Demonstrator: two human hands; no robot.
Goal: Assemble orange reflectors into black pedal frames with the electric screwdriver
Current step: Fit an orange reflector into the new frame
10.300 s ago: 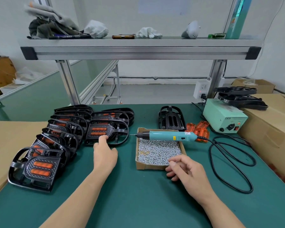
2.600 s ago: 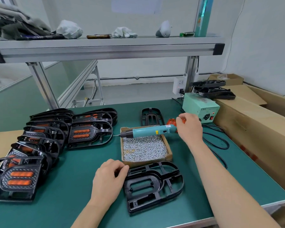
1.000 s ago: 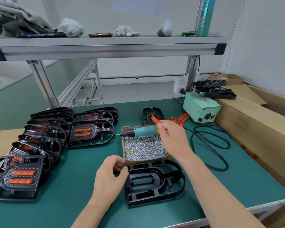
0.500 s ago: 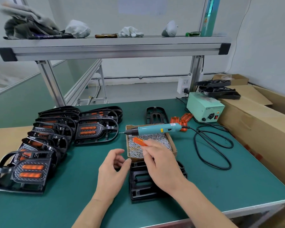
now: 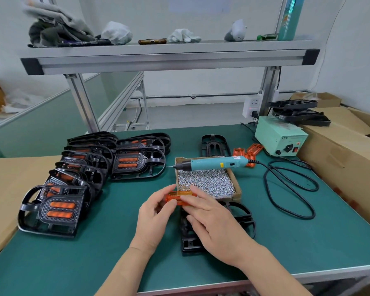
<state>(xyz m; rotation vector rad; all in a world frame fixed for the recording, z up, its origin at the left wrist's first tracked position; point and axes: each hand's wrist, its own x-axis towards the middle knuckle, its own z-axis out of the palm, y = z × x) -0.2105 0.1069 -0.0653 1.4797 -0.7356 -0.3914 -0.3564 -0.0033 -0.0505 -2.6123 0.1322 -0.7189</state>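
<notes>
In the head view, both hands are holding one orange reflector (image 5: 178, 197) between them, just above the black pedal frame (image 5: 245, 216) lying on the green table (image 5: 94, 257). The left hand (image 5: 156, 212) is pinching its left end; the right hand (image 5: 212, 225) is gripping the right end with curled fingers. The electric screwdriver (image 5: 214, 164) is resting across the cardboard box of screws (image 5: 205, 182) beyond them. Finished pedals (image 5: 60, 210) are lying overlapped at the left.

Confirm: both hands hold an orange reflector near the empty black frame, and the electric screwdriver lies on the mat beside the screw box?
Wrong on the tool: the head view shows the electric screwdriver lying across the screw box. The left hand and right hand hold the orange reflector near the black frame.
</notes>
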